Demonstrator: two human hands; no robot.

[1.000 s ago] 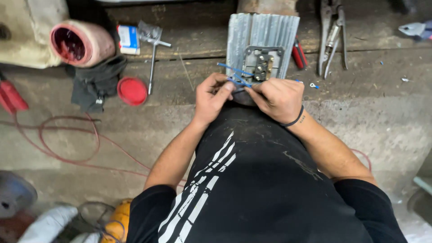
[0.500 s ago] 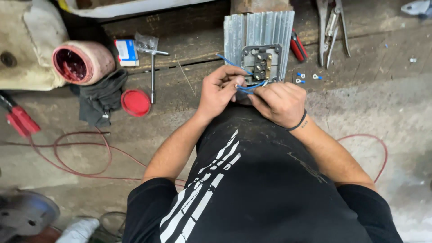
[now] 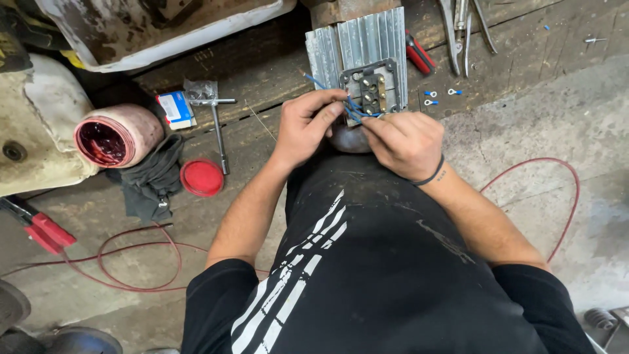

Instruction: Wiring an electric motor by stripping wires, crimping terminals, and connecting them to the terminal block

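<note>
Since the earlier frames the view has slid toward the person's right, so the finned grey motor housing (image 3: 357, 49) now sits higher and closer to centre, and the left hand (image 3: 308, 124) has shifted a little up the wires; the red cap (image 3: 202, 177) and the T-handle wrench (image 3: 217, 128) lie unmoved on the floor.

The housing stands against the person's knees, its open terminal box (image 3: 372, 88) facing up. It looks heavy and rigid, something to steady by its body, not its thin fins.

The right hand (image 3: 403, 141) is curled narrow, fingertips pinched on the blue wires (image 3: 354, 108) just below the terminal box. The left hand is also closed in a pinch, holding the same bundle from the other side, with 1 strand running up past its knuckles.

The wires look thin, soft and springy, easy to bend but prone to slip; they are best gripped near their ends, close to the posts.

3 small blue ring terminals (image 3: 429, 98) lie loose on the floor beside the housing, light and easily scattered.
</note>
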